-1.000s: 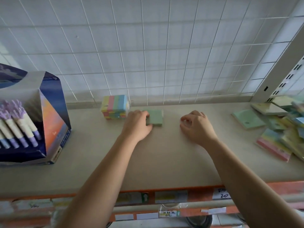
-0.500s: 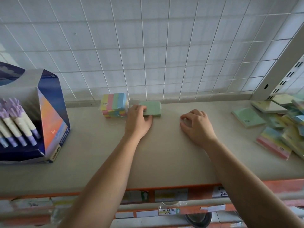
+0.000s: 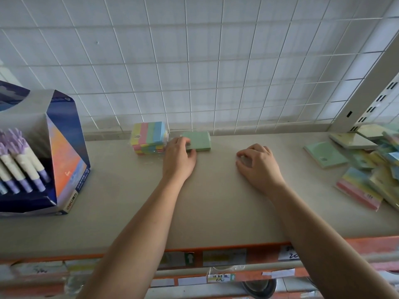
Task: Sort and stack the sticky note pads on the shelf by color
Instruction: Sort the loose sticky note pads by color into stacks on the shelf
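Observation:
A green sticky note pad (image 3: 199,140) lies flat at the back of the shelf (image 3: 216,201), beside a stack of rainbow-striped pads (image 3: 149,139). My left hand (image 3: 179,157) rests on the green pad's left end, fingers laid over it and touching it. Further right, my right hand (image 3: 257,164) rests on the shelf with fingers loosely curled and nothing in it. At the far right lies a loose heap of mixed pads (image 3: 371,167), among them a flat green pad (image 3: 326,154) and a rainbow pad (image 3: 358,190).
A blue display box of purple-capped pens (image 3: 38,152) stands at the left. A white wire grid (image 3: 194,72) backs the shelf, and a white upright post (image 3: 367,91) stands at the back right. Price labels run along the orange front edge (image 3: 216,253).
My left hand has pushed the green pad back toward the wire grid and beside the rainbow stack. My right hand has stayed in place.

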A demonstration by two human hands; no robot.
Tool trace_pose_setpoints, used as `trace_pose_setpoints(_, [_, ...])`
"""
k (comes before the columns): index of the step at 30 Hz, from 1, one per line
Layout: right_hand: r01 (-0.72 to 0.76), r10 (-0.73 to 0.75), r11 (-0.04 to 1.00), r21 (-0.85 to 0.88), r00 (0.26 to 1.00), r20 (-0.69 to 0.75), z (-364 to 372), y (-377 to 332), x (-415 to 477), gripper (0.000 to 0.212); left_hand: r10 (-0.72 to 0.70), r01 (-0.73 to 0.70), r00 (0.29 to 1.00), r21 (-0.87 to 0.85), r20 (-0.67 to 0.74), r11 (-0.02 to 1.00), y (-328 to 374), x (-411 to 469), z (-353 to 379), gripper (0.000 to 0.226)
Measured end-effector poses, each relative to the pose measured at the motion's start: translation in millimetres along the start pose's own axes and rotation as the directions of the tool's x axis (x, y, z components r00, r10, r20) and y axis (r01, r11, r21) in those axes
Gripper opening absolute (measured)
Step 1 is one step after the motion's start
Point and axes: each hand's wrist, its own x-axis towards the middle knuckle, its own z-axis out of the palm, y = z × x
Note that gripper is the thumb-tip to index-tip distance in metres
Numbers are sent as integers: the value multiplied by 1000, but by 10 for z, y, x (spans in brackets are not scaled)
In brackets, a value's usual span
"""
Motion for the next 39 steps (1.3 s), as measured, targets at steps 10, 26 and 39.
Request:
trace_pose_setpoints(10, [-6,6,1000,4,1000,11,0,10,-1,25,70,-70,998,59,-7,996,5,-16,1,30])
trace_pose_setpoints(26, [-12,11,1000,-10,997,-79,-693,473,-94,24,362,-364,919,-16,155,931,1002,-98,195,32])
trace_pose_setpoints(39, [-141,123,987,-74,971,-208,-1581,1468,-545,22,464,-464,810,-93,358,881,2236,-319,1138,36])
